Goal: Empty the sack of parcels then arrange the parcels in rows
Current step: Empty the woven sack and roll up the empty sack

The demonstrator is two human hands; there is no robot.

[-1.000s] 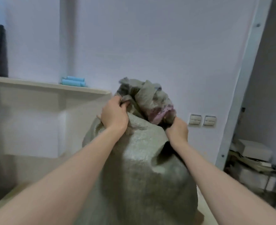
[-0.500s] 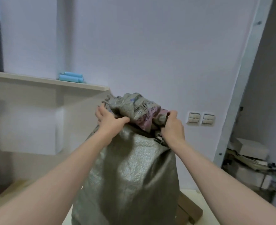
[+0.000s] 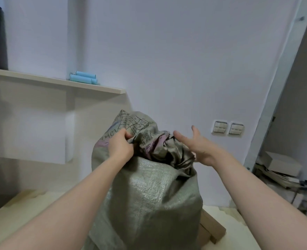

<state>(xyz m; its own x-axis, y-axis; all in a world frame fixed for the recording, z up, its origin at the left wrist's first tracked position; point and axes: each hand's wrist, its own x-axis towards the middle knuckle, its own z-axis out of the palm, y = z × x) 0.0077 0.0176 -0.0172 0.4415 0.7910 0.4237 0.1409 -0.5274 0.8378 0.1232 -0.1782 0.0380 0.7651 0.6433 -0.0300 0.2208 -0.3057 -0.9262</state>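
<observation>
Upright full sack (image 3: 149, 195), left hand (image 3: 120, 147) gripping bunched mouth, right hand (image 3: 201, 147) spread

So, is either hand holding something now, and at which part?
The left hand grips the sack by its bunched top; the right hand is open, holding nothing.

I have both bare forearms reaching forward and upward from the lower corners, angling in toward each other. My left hand (image 3: 120, 146) sits knuckles toward me, fingers curled tight and bunching a fold of the sack (image 3: 149, 195) cloth in its grip. My right hand (image 3: 200, 147), near it on the right, holds nothing: palm turned inward, fingers straight and spread, thumb pointing up.
</observation>
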